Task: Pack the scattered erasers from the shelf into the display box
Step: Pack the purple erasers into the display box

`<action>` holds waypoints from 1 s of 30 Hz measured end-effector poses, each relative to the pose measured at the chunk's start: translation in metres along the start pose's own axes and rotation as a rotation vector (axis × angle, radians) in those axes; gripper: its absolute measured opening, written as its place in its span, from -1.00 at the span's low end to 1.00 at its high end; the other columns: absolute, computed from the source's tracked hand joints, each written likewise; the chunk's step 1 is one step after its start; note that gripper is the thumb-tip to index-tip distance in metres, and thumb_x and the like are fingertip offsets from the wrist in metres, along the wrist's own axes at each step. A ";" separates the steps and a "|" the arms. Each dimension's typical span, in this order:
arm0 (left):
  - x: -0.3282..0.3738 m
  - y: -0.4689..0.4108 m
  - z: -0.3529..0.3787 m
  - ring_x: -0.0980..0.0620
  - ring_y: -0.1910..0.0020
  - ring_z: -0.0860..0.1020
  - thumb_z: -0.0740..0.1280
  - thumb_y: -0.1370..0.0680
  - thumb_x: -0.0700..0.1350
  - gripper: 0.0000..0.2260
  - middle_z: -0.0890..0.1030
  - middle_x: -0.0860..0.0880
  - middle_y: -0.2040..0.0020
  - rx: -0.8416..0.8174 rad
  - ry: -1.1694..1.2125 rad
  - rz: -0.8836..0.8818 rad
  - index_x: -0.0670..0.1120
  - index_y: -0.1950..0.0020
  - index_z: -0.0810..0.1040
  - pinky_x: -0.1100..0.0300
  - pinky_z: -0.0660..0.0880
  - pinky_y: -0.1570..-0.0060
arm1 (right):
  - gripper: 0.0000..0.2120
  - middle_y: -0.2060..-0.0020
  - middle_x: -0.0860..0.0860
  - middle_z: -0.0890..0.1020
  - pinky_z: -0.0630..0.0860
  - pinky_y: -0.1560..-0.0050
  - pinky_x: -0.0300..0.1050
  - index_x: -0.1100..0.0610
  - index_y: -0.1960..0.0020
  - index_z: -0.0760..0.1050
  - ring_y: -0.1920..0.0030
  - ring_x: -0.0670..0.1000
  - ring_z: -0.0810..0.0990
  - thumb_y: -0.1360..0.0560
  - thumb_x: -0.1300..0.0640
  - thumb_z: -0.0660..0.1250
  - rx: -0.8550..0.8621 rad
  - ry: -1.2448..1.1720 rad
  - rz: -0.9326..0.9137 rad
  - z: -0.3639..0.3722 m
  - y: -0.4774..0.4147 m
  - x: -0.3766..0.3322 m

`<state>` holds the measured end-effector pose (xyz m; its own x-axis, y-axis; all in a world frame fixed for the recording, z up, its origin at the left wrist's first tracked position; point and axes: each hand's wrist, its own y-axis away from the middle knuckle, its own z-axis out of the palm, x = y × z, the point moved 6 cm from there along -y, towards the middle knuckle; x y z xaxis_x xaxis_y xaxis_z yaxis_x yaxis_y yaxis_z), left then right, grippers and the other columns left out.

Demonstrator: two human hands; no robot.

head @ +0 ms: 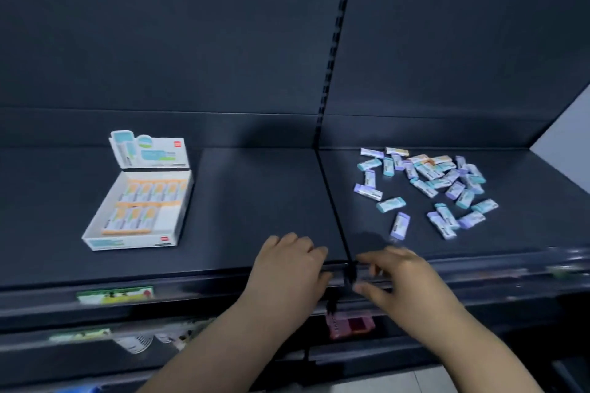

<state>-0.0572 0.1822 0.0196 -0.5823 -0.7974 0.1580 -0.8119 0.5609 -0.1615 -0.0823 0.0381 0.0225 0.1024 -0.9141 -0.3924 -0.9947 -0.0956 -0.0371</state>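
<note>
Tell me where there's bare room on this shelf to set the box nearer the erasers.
Widest bare stretch: between the box and the shelf seam, back to the rear panel. A narrower strip lies right of the seam, before the erasers. Further right is crowded with them. The left hand and right hand sit at the front edge by the seam.

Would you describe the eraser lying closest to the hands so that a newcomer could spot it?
On the dark shelf, look right of the centre seam to the scattered erasers. The purple eraser lies just beyond the right hand, apart from the rest, with a teal eraser just behind it.
</note>
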 end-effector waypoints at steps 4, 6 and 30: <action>0.018 -0.019 0.012 0.09 0.32 0.57 0.34 -0.27 0.13 -0.74 0.61 0.12 0.33 0.025 0.000 -0.009 0.04 0.16 0.67 0.21 0.53 0.30 | -0.60 0.16 -0.19 0.48 0.36 -0.11 -0.28 -0.07 -0.22 0.50 -0.02 -0.11 0.46 -0.40 -0.07 0.42 -0.020 -0.038 0.006 -0.001 0.005 0.026; 0.022 -0.029 0.016 0.07 0.32 0.58 0.40 -0.26 0.11 -0.71 0.61 0.10 0.32 0.011 -0.028 -0.013 0.02 0.10 0.68 0.19 0.53 0.31 | -0.59 0.15 -0.17 0.50 0.35 -0.10 -0.29 -0.05 -0.22 0.51 -0.02 -0.11 0.47 -0.40 -0.06 0.42 -0.009 -0.042 0.018 -0.004 0.001 0.039; 0.061 -0.208 0.054 0.04 -0.31 0.33 0.08 -0.61 0.10 -0.57 0.42 0.08 -0.30 -0.095 -0.019 0.049 0.08 -0.48 0.20 0.16 0.21 -0.23 | -0.66 0.21 -0.16 0.49 0.37 0.02 -0.30 0.01 -0.18 0.54 0.09 -0.11 0.45 -0.42 -0.01 0.42 0.183 -0.074 0.144 -0.074 -0.091 0.189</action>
<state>0.0783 0.0048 0.0103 -0.6211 -0.7723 0.1333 -0.7834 0.6169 -0.0757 0.0274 -0.1549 0.0195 -0.0344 -0.8809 -0.4720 -0.9838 0.1130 -0.1391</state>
